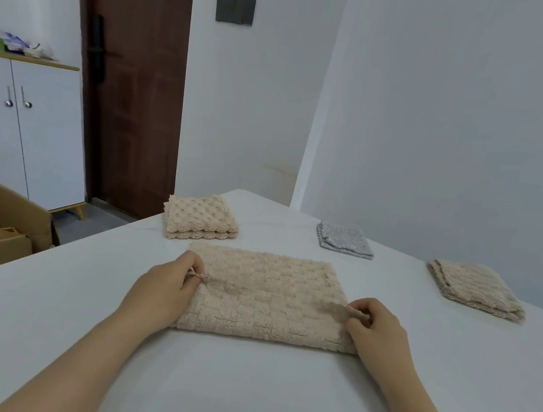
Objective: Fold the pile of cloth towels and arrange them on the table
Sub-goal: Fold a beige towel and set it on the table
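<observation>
My left hand (166, 283) and right hand (375, 326) hold the beige towel (262, 294) by its side edges, fingers pinching it. Folded towels (200, 219) sit at 11, 1 and 2 o'clock.

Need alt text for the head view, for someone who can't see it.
The left hand and right hand pinch the side edges of the centre towel, beige, flat on a white table. Behind lie three folded ones: puffy towel left, grey towel middle, tan towel right.

You wear the only camera on your head; it looks forward and down over the desk (238, 391), close to its near edge, facing the wall (446, 125) and door (138, 102).
</observation>
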Tool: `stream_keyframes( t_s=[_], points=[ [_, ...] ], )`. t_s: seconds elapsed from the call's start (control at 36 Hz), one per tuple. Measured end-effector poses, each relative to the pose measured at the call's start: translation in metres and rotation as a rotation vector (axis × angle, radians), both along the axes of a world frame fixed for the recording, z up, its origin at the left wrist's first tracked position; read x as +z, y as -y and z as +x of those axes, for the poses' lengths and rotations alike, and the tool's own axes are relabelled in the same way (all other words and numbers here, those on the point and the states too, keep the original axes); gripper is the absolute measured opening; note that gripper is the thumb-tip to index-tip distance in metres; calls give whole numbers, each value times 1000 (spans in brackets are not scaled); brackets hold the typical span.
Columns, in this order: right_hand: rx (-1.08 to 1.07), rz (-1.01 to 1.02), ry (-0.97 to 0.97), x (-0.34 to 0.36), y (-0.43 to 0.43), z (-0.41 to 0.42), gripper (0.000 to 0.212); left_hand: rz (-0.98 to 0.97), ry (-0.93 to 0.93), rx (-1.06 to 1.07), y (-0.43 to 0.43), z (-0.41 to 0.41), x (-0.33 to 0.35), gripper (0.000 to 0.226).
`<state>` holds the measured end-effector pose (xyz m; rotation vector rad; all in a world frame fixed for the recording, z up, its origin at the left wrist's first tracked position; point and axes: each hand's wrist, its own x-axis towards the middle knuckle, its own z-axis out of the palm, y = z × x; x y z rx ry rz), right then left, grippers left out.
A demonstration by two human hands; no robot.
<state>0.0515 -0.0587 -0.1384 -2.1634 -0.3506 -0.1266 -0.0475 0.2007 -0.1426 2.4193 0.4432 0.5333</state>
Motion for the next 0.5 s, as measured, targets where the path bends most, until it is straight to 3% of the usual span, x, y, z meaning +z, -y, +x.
stream_keyframes(
  t_s=[0.11, 0.28, 0.39, 0.5],
  points=[
    [13, -55, 10, 4, 3, 3, 22, 66, -89, 11, -5, -1, 5, 19],
    [93, -42, -146, 12, 10, 4, 21, 18, -161, -39, -11, -8, 11, 14],
    [93, 23, -102, 16, 11, 3, 20, -229, 19, 0, -8, -9, 17, 6],
    [35, 76, -23, 15, 4, 3, 28, -664, 163, 73, -4, -7, 22, 8]
  ],
)
